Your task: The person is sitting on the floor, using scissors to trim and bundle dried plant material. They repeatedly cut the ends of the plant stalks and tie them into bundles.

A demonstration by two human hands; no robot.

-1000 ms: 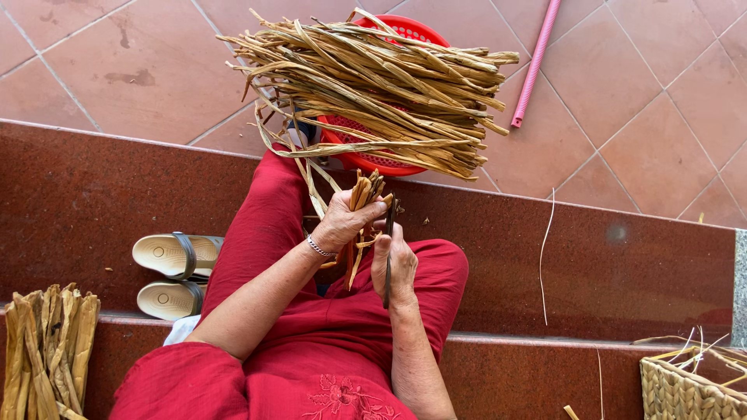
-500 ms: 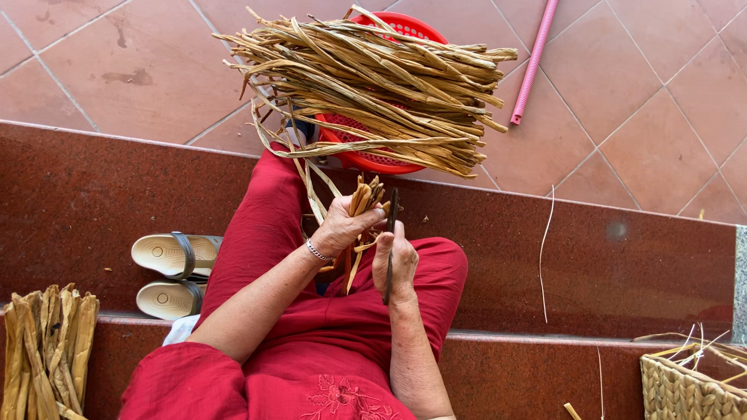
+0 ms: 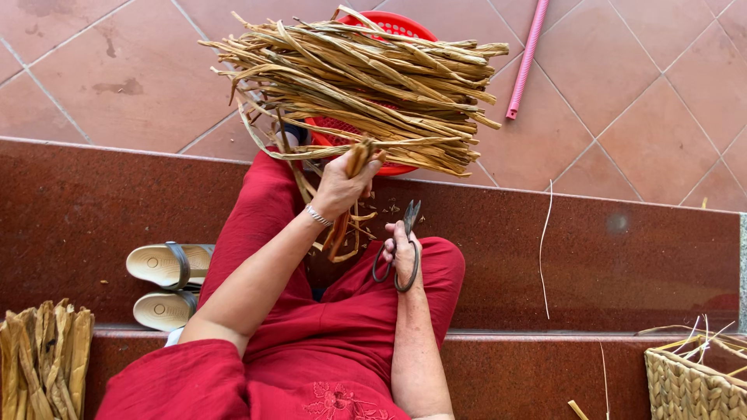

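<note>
My left hand (image 3: pixel 341 187) grips a small bunch of dried plant stalks (image 3: pixel 352 204), held upright over my lap, with its top reaching the big pile. My right hand (image 3: pixel 403 253) holds black scissors (image 3: pixel 405 237) by the loops, blades pointing up, just right of the bunch and apart from it. A large heap of dried stalks (image 3: pixel 358 74) lies across a red plastic basket (image 3: pixel 389 23) on the tiled floor in front of my knees. I sit in red clothes on a dark red stone step (image 3: pixel 78 210).
A pair of white sandals (image 3: pixel 163 284) lies on the step at my left. Another bundle of dried stalks (image 3: pixel 43 358) sits at the lower left. A woven basket (image 3: pixel 692 381) stands at the lower right. A pink pole (image 3: pixel 525 58) rests on the tiles.
My left hand has lifted the bunch higher toward the pile. My right hand with the scissors has shifted slightly right and away from the bunch.
</note>
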